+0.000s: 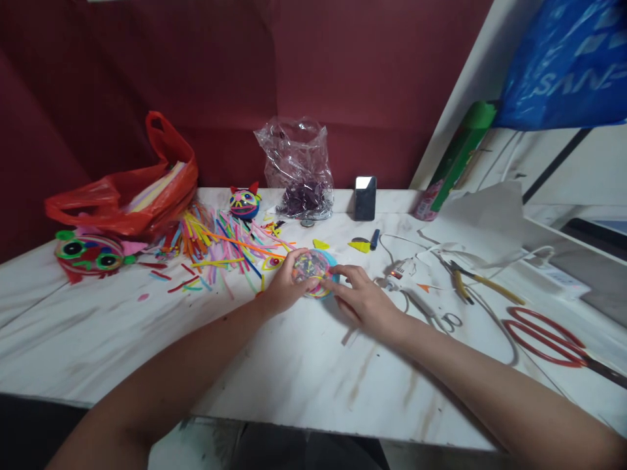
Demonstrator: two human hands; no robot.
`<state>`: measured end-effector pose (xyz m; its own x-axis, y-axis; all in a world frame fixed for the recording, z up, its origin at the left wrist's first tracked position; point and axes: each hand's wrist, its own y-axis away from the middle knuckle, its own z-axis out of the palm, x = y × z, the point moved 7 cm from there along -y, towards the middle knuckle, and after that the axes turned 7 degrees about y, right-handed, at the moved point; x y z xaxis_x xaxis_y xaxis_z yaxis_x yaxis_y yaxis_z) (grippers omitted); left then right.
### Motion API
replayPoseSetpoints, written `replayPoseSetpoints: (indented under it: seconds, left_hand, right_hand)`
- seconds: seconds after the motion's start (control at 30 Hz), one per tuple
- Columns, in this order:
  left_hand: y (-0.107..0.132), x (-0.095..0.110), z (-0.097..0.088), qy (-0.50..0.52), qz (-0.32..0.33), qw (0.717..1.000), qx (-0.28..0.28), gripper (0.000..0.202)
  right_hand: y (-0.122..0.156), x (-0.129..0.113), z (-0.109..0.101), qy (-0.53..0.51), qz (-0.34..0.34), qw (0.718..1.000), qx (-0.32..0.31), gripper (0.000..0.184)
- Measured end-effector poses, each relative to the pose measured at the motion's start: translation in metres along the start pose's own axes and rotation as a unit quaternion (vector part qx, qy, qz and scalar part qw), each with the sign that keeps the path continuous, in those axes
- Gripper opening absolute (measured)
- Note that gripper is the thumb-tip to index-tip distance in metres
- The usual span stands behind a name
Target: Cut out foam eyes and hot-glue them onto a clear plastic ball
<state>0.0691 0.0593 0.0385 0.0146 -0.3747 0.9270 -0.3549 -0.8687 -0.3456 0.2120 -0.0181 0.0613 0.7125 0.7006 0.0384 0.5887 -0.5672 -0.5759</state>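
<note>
A round craft piece (312, 269), with light-blue and multicoloured coils at its edge, is between my hands at the middle of the table. My left hand (289, 284) is closed around its left side, thumb on the near face. The fingers of my right hand (362, 297) are bent and pinch at its right edge; whether they also hold a small strip there is hard to tell. Just left of the piece lies a yellow eye-shaped piece with a red centre (272, 262). Yellow cut shapes (360, 245) lie beyond my right hand.
Loose coloured pipe cleaners (230, 241) spread left, by a red plastic bag (147, 189) and two animal-face balls (93, 253) (245, 203). Behind are a clear bag (301, 176) and a phone (365, 199). At right lie a glue gun (424, 307), pliers (477, 282) and red-handled scissors (543, 336).
</note>
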Motion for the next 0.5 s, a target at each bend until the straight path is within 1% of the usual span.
replayPoseSetpoints:
  seconds: [0.13,0.23,0.33,0.43,0.5]
  left_hand:
    - [0.0001,0.0,-0.0002,-0.008,0.003,1.0,0.014,0.06]
    - [-0.0003,-0.0033,0.0002,0.0,-0.01,1.0,0.014,0.062]
    - [-0.0011,-0.006,0.0001,0.01,-0.015,1.0,0.0,0.064]
    - [-0.0012,-0.0072,-0.0021,0.027,-0.008,1.0,-0.01,0.054]
    - [-0.0011,-0.0095,-0.0036,0.043,-0.009,0.999,-0.012,0.052]
  right_hand:
    - [0.0017,0.003,0.001,-0.001,0.018,1.0,0.014,0.05]
    - [0.0028,0.0035,0.0022,-0.001,0.024,1.0,0.016,0.055]
    - [0.0037,0.0018,0.0026,-0.002,0.019,1.0,0.021,0.054]
    - [0.004,0.0003,0.0025,0.0,0.017,1.0,0.023,0.053]
    - [0.004,0.0019,0.0033,-0.002,0.024,1.0,0.02,0.052]
